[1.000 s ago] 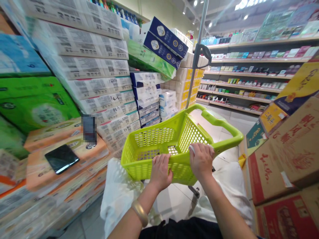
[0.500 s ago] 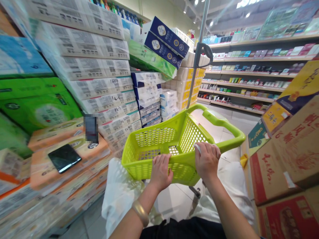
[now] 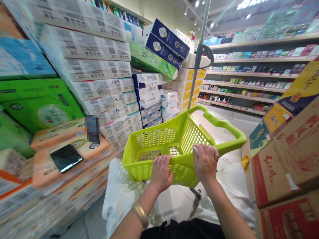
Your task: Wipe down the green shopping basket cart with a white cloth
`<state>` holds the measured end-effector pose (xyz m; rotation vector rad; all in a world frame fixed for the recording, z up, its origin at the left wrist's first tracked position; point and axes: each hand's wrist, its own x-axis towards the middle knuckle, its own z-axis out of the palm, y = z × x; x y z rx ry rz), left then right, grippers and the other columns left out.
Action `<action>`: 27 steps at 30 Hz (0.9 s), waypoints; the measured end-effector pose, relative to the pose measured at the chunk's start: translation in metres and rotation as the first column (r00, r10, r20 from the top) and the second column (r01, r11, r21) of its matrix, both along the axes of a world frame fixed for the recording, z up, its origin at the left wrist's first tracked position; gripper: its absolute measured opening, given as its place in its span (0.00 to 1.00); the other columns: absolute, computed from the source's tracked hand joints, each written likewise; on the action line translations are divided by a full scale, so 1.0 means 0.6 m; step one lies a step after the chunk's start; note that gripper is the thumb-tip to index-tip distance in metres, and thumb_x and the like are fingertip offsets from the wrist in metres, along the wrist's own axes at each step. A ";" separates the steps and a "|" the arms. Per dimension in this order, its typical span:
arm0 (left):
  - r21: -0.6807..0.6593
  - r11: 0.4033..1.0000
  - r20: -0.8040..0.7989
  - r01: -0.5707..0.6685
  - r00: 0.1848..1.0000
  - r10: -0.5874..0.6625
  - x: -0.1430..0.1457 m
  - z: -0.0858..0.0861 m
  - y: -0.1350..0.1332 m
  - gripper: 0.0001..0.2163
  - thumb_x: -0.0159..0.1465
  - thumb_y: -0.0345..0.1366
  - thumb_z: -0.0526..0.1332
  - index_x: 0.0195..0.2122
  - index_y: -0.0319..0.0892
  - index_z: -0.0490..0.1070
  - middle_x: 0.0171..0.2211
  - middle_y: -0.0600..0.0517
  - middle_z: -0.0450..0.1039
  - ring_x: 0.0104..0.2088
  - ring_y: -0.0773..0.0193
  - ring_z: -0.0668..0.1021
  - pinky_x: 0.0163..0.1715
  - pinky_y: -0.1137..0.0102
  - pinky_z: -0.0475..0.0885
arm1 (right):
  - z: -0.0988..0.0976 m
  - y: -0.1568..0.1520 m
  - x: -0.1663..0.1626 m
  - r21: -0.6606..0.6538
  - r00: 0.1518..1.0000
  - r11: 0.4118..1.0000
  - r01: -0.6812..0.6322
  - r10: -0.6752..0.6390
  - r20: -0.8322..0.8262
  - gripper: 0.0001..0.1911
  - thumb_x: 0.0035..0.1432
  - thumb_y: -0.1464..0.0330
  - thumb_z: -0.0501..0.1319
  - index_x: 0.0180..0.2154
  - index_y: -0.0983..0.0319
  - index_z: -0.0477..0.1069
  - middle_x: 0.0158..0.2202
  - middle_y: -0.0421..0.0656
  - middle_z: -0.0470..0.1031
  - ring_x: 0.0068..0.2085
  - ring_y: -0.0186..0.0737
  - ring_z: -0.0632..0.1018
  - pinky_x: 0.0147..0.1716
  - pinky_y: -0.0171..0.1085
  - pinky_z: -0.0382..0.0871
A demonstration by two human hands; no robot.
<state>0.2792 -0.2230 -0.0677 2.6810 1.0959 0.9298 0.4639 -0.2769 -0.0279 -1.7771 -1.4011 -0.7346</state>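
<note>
A lime-green shopping cart [image 3: 149, 165] with a perforated basket stands in front of me, and nothing shows inside it. My left hand [image 3: 161, 171] is closed over the basket's near rim, fingers on top. Further right on the same rim rests my right hand [image 3: 205, 162], its fingers curled and pressed down near the base of the green handle [image 3: 235, 139]. A small bit of white wipe [image 3: 195, 150] shows at the edge of the right hand; most of it is hidden under the fingers, so whether it is cloth or paper I cannot tell.
A dark phone-like tablet [image 3: 66, 158] lies on orange tissue packs [image 3: 45, 172] at left. Wrapped white packs [image 3: 99, 69] are stacked behind. Cardboard cartons [image 3: 276, 172] line the right side. Stocked shelves [image 3: 249, 59] stand at the back. A metal pole [image 3: 199, 56] rises beyond the cart.
My right hand has slid slightly left and toward me along the rim. My left hand keeps its place on the cart. The view has shifted a little.
</note>
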 end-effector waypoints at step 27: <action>-0.081 0.996 -0.041 0.045 0.998 -0.049 -0.007 0.027 0.002 0.26 0.58 0.30 0.55 0.59 0.41 0.57 0.49 0.45 0.70 0.49 0.53 0.70 0.53 0.56 0.63 | -0.046 -0.033 0.064 0.424 0.999 0.905 0.038 -0.034 -0.018 0.08 0.57 0.73 0.62 0.41 0.60 0.72 0.37 0.43 0.73 0.41 0.41 0.74 0.47 0.42 0.64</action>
